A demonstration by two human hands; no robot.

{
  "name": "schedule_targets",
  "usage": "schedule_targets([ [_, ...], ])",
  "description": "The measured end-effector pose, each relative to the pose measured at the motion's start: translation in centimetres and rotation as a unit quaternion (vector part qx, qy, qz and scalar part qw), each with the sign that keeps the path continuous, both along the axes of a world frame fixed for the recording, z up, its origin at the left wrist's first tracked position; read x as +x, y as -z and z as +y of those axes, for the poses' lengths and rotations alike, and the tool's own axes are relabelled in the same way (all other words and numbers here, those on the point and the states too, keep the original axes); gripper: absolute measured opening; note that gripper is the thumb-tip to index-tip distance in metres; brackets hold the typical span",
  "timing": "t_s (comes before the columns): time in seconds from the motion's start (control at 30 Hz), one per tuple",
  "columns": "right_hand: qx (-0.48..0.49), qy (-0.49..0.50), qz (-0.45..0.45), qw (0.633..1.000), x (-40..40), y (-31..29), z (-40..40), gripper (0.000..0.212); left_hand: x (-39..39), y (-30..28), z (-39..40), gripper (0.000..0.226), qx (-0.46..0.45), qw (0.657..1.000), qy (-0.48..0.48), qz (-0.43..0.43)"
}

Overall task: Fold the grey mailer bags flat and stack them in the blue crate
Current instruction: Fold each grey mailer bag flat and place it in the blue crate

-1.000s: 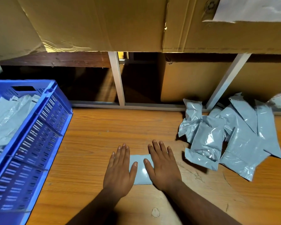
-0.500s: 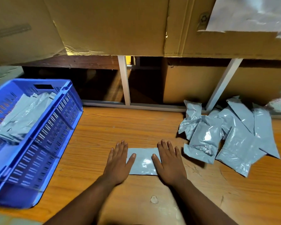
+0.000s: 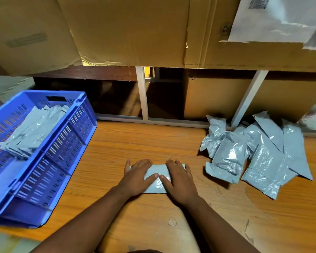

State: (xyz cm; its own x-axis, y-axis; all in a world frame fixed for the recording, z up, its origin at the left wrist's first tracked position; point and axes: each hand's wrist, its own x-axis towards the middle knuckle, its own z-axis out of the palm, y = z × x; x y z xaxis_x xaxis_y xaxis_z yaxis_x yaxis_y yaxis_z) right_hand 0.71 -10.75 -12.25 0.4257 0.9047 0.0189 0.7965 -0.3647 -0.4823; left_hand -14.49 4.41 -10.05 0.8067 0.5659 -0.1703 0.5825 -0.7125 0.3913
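Mailer bag (image 3: 157,178) lies folded on the counter (image 3: 135,143), pressed flat under both palms, left hand (image 3: 137,177) and right hand (image 3: 179,181), grip released. Flattening looks done; next, lift it into the blue crate (image 3: 66,148), far left.

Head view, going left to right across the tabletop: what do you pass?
Blue crate holding folded grey bags → left hand → grey mailer bag pressed under both hands → right hand → pile of unfolded mailer bags.
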Motion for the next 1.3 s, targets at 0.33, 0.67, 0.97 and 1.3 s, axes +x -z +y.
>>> schedule_targets([
  [0.33, 0.014, -0.137, -0.029, 0.990, -0.2, -7.3, 4.1, 0.065, -1.0, -8.0, 5.5, 0.018, -0.104, 0.992, 0.057, -0.045],
  [0.67, 0.288, -0.148, -0.142, 0.935, -7.0, -19.0, 13.4, 0.026, -12.7, -20.9, 11.0, 0.025, 0.142, 0.970, 0.003, -0.195],
  [0.97, 0.350, -0.177, -0.133, 0.910, -22.1, -23.9, 28.4, 0.023, -28.0, -23.0, 20.4, 0.020, 0.160, 0.946, -0.126, -0.254],
  [1.3, 0.116, -0.312, -0.178, 0.926, -37.4, -16.5, 40.1, 0.019, -41.5, -15.5, 26.7, 0.035, 0.053, 0.972, -0.224, 0.037],
])
